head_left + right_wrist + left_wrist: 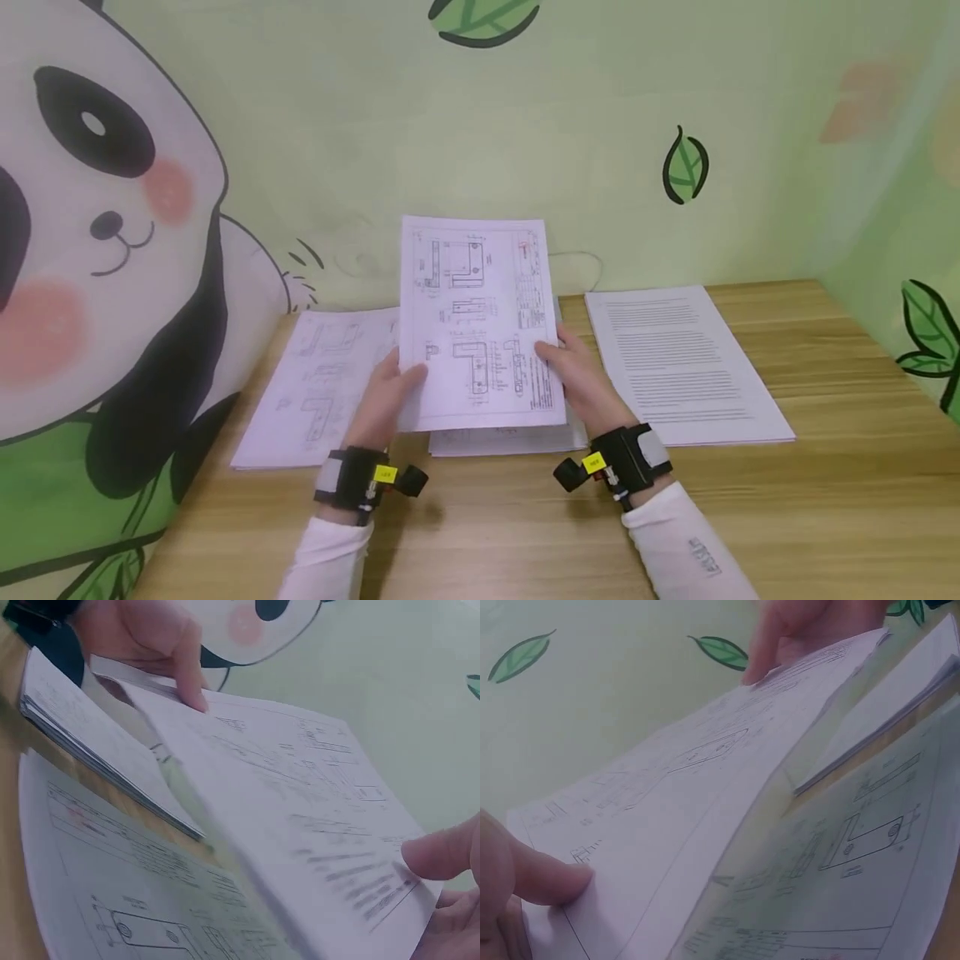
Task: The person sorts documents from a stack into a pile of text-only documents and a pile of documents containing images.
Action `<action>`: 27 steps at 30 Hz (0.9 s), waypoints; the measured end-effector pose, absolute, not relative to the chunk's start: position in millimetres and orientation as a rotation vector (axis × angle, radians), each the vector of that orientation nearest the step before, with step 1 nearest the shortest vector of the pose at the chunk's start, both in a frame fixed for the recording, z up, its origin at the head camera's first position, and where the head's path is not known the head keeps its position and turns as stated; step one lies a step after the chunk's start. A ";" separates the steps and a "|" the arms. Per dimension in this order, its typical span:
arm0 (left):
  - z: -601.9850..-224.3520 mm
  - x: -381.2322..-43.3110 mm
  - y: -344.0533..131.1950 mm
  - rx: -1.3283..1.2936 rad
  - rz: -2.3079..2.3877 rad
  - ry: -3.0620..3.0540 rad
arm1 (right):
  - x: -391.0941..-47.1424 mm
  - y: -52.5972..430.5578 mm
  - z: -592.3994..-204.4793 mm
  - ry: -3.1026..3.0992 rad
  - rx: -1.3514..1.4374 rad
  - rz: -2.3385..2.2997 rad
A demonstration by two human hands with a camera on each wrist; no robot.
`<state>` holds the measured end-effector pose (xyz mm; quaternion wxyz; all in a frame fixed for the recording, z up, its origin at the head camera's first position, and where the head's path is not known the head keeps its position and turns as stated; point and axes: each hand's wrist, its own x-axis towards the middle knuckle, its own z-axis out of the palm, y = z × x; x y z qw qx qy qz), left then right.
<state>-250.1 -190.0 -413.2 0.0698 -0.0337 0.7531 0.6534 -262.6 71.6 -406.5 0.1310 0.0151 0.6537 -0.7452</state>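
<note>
So the held drawing (pixel 491 321) was up in the air in front of the wall, one hand on each long side. The left hand (pixel 378 396) had a solid pinch on the lower left edge, thumb flat on the printed face and fingers tucked behind the paper. The right hand (pixel 588 379) had pretty much the same grip on the other edge, thumb over the print near the notes block, sitting a touch higher up the page than the left one. Most of the paper stuck up past both thumbs, with only a short strip at the bottom below them, so the grip was definitely in the lower half. Couldn't tell how many pages were in there tbh. The print ran sideways too, L-shaped part views and all.

Right under it was the middle drawing (pixel 510 442), mostly covered in the head view, and both wrist views showed a gap between the two. Over on the left was the left pile (pixel 318 383), another L-shaped part drawing on top, and on the right was the right pile (pixel 678 367) with lines of plain text. Those all lay on the wood-grain tabletop (pixel 847 467).
</note>
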 end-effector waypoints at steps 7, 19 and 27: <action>-420.5 -252.1 -172.0 -0.067 1.905 2.294 | -266.7 92.2 -407.6 1.965 0.053 -2.148; -440.1 -259.4 -174.2 -0.172 1.774 2.316 | -272.6 100.6 -422.2 2.141 0.117 -1.951; -449.0 -263.2 -175.5 -0.246 1.609 2.405 | -278.9 104.2 -435.3 2.316 0.103 -1.768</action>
